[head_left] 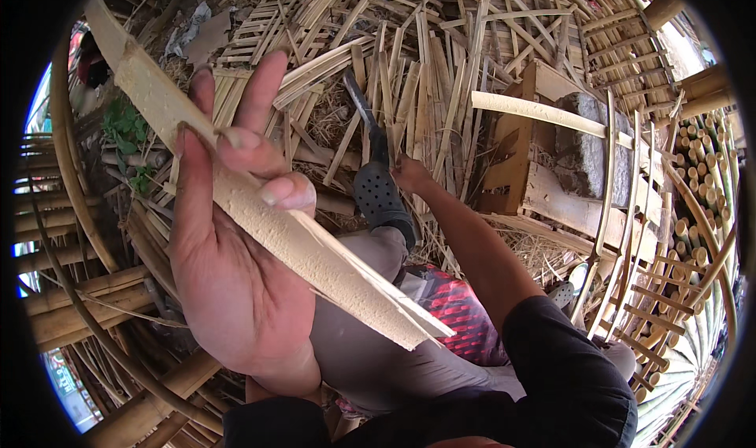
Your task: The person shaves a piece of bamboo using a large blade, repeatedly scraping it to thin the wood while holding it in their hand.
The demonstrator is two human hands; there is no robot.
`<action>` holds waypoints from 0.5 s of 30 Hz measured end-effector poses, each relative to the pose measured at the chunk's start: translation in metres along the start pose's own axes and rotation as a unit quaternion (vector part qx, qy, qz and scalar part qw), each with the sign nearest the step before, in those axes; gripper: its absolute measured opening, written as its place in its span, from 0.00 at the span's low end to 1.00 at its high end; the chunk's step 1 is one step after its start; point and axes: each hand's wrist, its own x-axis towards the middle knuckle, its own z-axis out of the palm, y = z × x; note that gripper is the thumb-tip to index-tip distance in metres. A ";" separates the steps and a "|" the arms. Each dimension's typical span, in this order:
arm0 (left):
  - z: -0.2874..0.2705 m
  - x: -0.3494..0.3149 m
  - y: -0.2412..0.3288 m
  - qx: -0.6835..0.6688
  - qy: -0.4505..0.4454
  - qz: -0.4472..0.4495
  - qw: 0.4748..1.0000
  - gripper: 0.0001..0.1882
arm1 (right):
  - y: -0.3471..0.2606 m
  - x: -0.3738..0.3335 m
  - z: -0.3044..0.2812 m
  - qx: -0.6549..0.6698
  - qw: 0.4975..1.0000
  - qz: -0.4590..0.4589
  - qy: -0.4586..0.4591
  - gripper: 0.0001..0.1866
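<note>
Raised close at the left, my left hand (244, 298) is closed on a long split bamboo strip (315, 251), pale and rough on its upper face. The strip slants from the upper left down to the middle and is splintered at its lower end. Thumb and fingers pinch it from both sides. Further off, my right hand (411, 174) reaches down beside the dark clog (379, 192) on my foot. Its fingers look curled, but what they hold, if anything, is hidden. A dark curved blade (361, 101) lies just past the clog's toe.
Many bamboo strips (441, 78) litter the ground ahead. At the right a grey concrete block (587, 145) rests on a wooden crate (516, 153), with a loose strip (543, 111) across it. Cut bamboo poles (701, 188) are stacked beyond. Bamboo rails (102, 302) stand at the left.
</note>
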 end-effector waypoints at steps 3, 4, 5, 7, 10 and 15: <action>0.006 -0.008 0.015 0.009 0.024 0.006 1.000 0.27 | -0.012 0.030 0.024 0.020 0.998 0.056 0.004 0.27; -0.002 -0.008 0.020 0.006 0.033 0.002 0.999 0.27 | -0.008 0.038 0.031 0.024 0.996 0.081 0.008 0.28; -0.007 -0.008 0.023 0.002 0.040 -0.009 0.999 0.27 | -0.018 0.037 0.030 0.030 0.994 0.106 0.003 0.30; -0.009 -0.008 0.027 0.000 0.060 -0.019 0.998 0.28 | -0.038 0.036 0.028 0.040 0.988 0.152 -0.010 0.33; 0.005 -0.009 0.026 0.006 0.083 -0.023 0.996 0.29 | -0.047 0.043 0.032 0.027 0.988 0.152 0.022 0.36; 0.005 -0.009 0.021 0.006 0.120 -0.008 0.993 0.27 | -0.023 0.064 0.028 -0.021 0.992 0.122 -0.007 0.34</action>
